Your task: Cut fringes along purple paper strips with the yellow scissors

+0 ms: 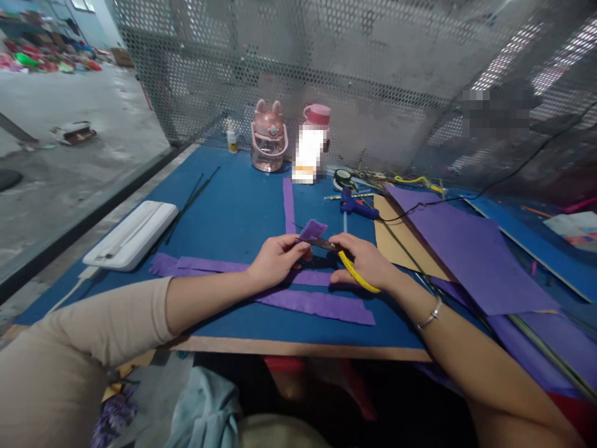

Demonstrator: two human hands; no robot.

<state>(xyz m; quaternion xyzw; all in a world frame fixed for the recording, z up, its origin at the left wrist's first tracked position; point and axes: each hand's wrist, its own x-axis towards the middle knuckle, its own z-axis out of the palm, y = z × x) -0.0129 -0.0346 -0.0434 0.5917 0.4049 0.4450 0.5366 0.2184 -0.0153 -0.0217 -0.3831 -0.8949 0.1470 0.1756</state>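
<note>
My left hand (281, 258) pinches a small folded piece of purple felt-like material (313, 229) above the table. In my right hand (368, 258) is a pair of scissors (353, 269) with yellow handles, its dark blades lying against the purple piece. Whether the blades are cutting through it I cannot tell. Beneath both hands lie long purple strips (321, 305), stretching left under my left forearm. Another narrow purple strip (288, 202) runs away from me behind my left hand.
A blue glue gun (357, 205), green tape roll (344, 178) and purple sheets (471, 249) lie to the right. A pink bottle (269, 140), small glue bottle (232, 138) and bright phone screen (308, 152) stand at the back. A white device (133, 236) sits left.
</note>
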